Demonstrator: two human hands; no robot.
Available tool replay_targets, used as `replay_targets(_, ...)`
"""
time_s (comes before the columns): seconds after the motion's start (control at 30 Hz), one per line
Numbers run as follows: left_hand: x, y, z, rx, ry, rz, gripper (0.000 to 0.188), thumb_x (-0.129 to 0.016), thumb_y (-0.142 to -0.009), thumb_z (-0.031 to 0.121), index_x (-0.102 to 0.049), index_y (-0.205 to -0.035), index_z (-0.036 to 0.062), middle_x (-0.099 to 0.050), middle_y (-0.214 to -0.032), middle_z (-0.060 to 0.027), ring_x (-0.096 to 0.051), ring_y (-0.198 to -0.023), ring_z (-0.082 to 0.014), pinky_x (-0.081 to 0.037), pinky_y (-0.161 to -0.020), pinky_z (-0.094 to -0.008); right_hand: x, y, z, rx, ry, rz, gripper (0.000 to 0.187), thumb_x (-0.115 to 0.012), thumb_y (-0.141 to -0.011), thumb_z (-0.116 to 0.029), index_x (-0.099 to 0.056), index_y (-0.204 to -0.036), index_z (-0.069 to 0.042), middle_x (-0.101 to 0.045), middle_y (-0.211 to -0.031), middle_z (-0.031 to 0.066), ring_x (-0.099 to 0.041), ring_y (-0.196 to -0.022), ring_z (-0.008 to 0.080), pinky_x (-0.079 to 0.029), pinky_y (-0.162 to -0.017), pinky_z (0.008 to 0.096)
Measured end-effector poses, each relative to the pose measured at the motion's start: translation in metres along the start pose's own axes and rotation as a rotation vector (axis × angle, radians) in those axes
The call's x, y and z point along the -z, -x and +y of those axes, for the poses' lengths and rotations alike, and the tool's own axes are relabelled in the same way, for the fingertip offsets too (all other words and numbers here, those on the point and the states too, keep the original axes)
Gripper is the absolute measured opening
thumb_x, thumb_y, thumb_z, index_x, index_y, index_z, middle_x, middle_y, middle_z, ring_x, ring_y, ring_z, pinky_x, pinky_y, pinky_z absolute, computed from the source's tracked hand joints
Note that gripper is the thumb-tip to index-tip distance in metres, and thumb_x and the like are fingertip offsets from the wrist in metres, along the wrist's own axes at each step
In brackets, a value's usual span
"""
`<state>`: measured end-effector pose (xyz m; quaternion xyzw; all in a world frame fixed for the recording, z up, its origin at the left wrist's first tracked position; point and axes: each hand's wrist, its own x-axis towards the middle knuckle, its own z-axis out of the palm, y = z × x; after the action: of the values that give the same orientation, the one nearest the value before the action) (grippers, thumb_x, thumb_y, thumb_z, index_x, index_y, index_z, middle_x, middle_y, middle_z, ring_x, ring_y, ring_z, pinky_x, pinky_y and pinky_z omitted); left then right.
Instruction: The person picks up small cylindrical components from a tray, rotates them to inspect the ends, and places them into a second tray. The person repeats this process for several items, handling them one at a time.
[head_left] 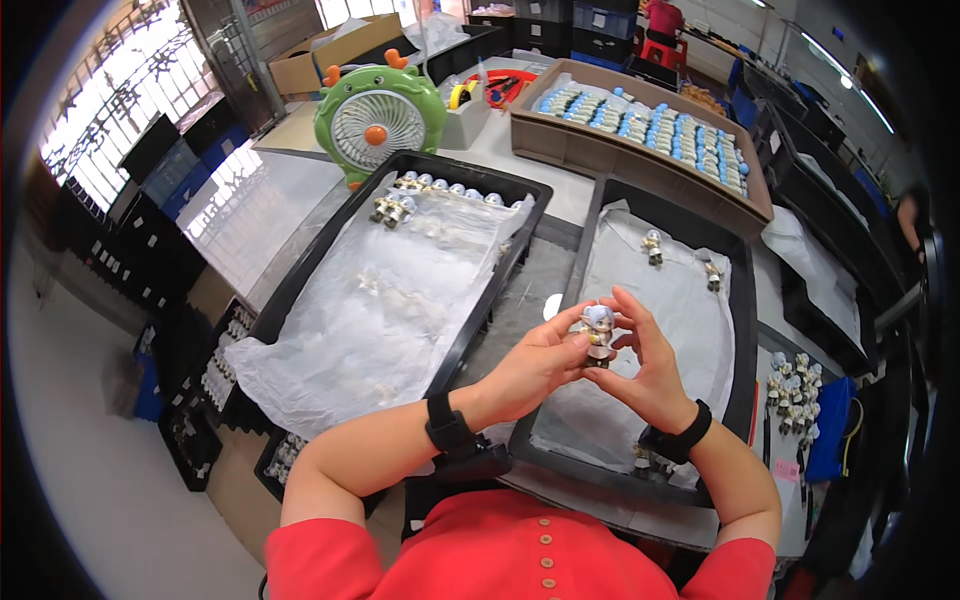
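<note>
A small figurine (599, 321) with pale blue-grey hair and white clothing is held upright between my two hands, above the right-hand black tray (744, 385). My left hand (538, 358) pinches it from the left with thumb and fingers. From the other side, the curved fingers and thumb of my right hand (652, 368) close around it. Two similar figurines, one standing nearer the middle (652, 247) and one by the right wall (712, 277), are in that tray on thin white sheeting (620, 235). Near my right wrist, more figurines are partly hidden.
The left-hand black tray (470, 340) has figurines (393, 209) at its far end and crumpled white sheeting (340, 310). Beyond it stands a green fan (378, 125). A brown bin (560, 142) holds rows of blue-and-white pieces. Clustered figurines (795, 390) lie at the right beside a blue pouch (830, 430).
</note>
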<state>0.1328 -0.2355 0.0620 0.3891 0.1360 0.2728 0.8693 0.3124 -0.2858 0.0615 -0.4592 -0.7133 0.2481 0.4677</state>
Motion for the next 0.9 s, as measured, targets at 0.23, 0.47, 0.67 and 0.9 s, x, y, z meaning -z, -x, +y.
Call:
replay_targets(0.23,-0.0033,-0.0007,0.0019,-0.014,0.021,-0.045,0.048,-0.039,-0.099,0.021,-0.024,-0.143,0.0076,-0.039,-0.139,-0.0094,-0.043,-0.127,-0.0242,-0.037,-0.102,-0.0360,0.0046,0.0009,-0.0044,0.009,-0.014,-0.001,0.085,-0.075,-0.066,-0.002,-0.031,-0.139,-0.007,-0.048,-0.126,0.0119,-0.056,-0.105,0.0223,-0.048,-0.077,0.0288)
replay_targets(0.47,-0.0050,-0.0003,0.0023,-0.024,-0.147,-0.035,0.053,-0.048,-0.096,0.017,-0.024,-0.143,0.0092,-0.040,-0.138,-0.0095,-0.044,-0.126,-0.0229,-0.040,-0.100,-0.0340,0.0050,0.0014,-0.0038,0.012,-0.027,0.004,0.086,-0.076,-0.066,-0.003,-0.032,-0.139,-0.008,-0.049,-0.127,0.0112,-0.056,-0.105,0.0214,-0.048,-0.077,0.0290)
replay_targets(0.67,-0.0044,0.0008,0.0012,-0.021,-0.101,-0.020,0.053,-0.048,-0.096,0.017,-0.024,-0.143,0.0092,-0.039,-0.139,-0.0092,-0.045,-0.124,-0.0226,-0.040,-0.101,-0.0349,0.0052,0.0027,-0.0057,-0.003,0.039,-0.009,0.088,-0.077,-0.066,-0.006,-0.030,-0.140,-0.008,-0.049,-0.128,0.0102,-0.054,-0.108,0.0216,-0.046,-0.082,0.0312)
replay_targets(0.9,-0.0058,0.0005,0.0026,-0.021,-0.041,-0.048,0.053,-0.047,-0.096,0.020,-0.025,-0.143,0.0082,-0.038,-0.139,-0.0085,-0.043,-0.126,-0.0221,-0.039,-0.102,-0.0361,0.0062,0.0025,-0.0031,-0.023,0.026,-0.029,0.090,-0.078,-0.066,-0.007,-0.028,-0.141,-0.008,-0.048,-0.130,0.0097,-0.053,-0.110,0.0203,-0.044,-0.084,0.0308)
